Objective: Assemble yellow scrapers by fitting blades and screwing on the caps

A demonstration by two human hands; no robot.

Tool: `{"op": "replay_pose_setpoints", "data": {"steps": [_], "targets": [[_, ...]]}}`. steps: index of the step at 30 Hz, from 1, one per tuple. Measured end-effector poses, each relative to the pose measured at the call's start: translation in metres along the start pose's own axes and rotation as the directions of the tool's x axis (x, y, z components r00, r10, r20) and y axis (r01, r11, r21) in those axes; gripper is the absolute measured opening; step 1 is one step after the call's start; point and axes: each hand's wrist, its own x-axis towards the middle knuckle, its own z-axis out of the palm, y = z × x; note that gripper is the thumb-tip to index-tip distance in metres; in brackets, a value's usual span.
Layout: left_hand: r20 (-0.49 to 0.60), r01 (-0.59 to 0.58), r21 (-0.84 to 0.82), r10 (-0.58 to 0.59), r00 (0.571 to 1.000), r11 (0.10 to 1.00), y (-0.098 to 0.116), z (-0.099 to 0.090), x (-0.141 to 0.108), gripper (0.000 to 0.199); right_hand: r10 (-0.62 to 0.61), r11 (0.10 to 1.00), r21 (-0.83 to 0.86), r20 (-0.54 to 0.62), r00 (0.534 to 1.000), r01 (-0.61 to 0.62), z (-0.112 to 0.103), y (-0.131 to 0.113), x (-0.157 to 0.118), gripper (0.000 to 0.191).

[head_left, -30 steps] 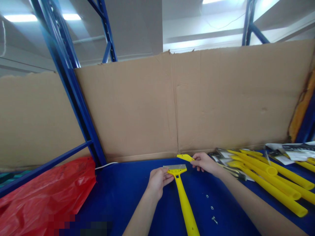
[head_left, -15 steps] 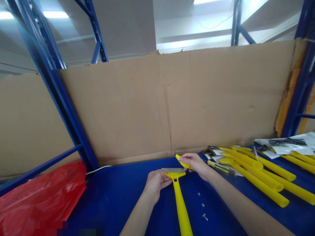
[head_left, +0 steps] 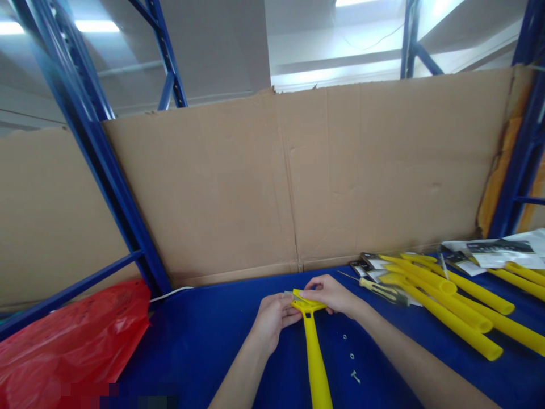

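Note:
A yellow long-handled scraper lies with its head away from me and its handle running toward the near edge of the view. My left hand pinches the left end of the scraper head, where a bit of the grey blade shows. In the fingers of my right hand is a small yellow clamp plate, laid over the head and blade at a slant. My right fingers hide part of the plate. To the right of the handle lie two small nuts and a bolt.
A screwdriver rests to the right of my hands. Beyond it are several yellow handles and packaged pieces. A red plastic bag lies at left. A cardboard panel stands behind the blue tabletop, between blue posts.
My right hand has brought the yellow clamp plate down and left, from above the scraper head onto it. My left hand still grips the head's left end.

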Motion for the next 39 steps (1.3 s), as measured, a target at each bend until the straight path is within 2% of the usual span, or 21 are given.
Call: {"op": "replay_pose_setpoints", "data": {"steps": [7, 15, 22, 29, 34, 39], "targets": [[0.025, 0.003, -0.033, -0.002, 1.0, 0.999, 0.0, 0.0, 0.0, 0.009, -0.047, 0.995, 0.084, -0.012, 0.999, 0.047, 0.006, 0.0, 0.002, 0.024], [-0.055, 0.003, -0.065, -0.006, 0.998, 0.998, 0.004, -0.005, 0.003, 0.01, 0.054, 0.965, 0.253, 0.043, 0.998, -0.063, -0.005, 0.001, -0.013, 0.016], [-0.047, 0.017, -0.037, -0.018, 0.999, 0.999, 0.004, -0.005, 0.001, 0.01, 0.054, 0.93, 0.356, 0.103, 0.993, -0.087, -0.008, 0.007, -0.011, 0.022], [0.028, -0.007, 0.0, 0.007, 1.0, 1.0, 0.004, -0.007, 0.001, 0.017, 0.052, 0.917, 0.385, 0.138, 0.989, -0.102, -0.01, 0.01, -0.01, 0.03], [0.059, -0.06, 0.012, 0.06, 0.996, 0.998, 0.0, -0.011, 0.004, 0.038, 0.045, 0.924, 0.368, 0.173, 0.984, -0.107, -0.01, 0.009, -0.011, 0.032], [0.076, -0.038, 0.026, 0.036, 0.996, 0.999, 0.001, -0.012, 0.004, 0.036, 0.054, 0.941, 0.318, 0.189, 0.98, -0.113, -0.009, 0.007, -0.009, 0.033]]}}
